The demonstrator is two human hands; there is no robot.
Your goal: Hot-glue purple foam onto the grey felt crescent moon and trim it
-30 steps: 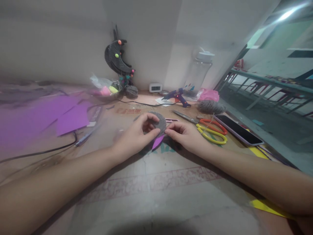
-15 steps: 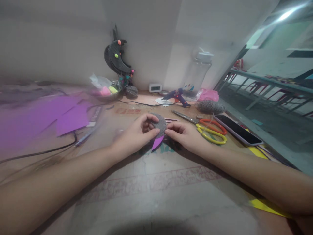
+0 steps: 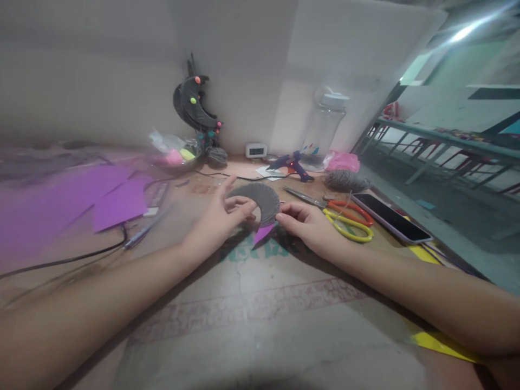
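A grey yarn-wrapped crescent (image 3: 260, 197) with a purple tip (image 3: 262, 234) is held just above the table between both hands. My left hand (image 3: 217, 219) grips its inner edge with thumb and fingers, the other fingers raised. My right hand (image 3: 306, 223) pinches the crescent's lower right end, fingers curled. A thin grey strand runs from near my right hand toward the yarn ball (image 3: 345, 180).
Orange-and-yellow scissors (image 3: 345, 216), a phone (image 3: 390, 218) and yellow paper (image 3: 441, 344) lie to the right. A blue glue gun (image 3: 292, 162), clear jug (image 3: 327, 124), small clock (image 3: 255, 150) and dark crescent ornament (image 3: 195, 105) stand at the back. Purple sheets (image 3: 117, 203) and a black cable (image 3: 81, 254) lie left.
My left hand has opened its grip and turned the crescent, so more of the grey arc shows. The view has shifted slightly down and left.
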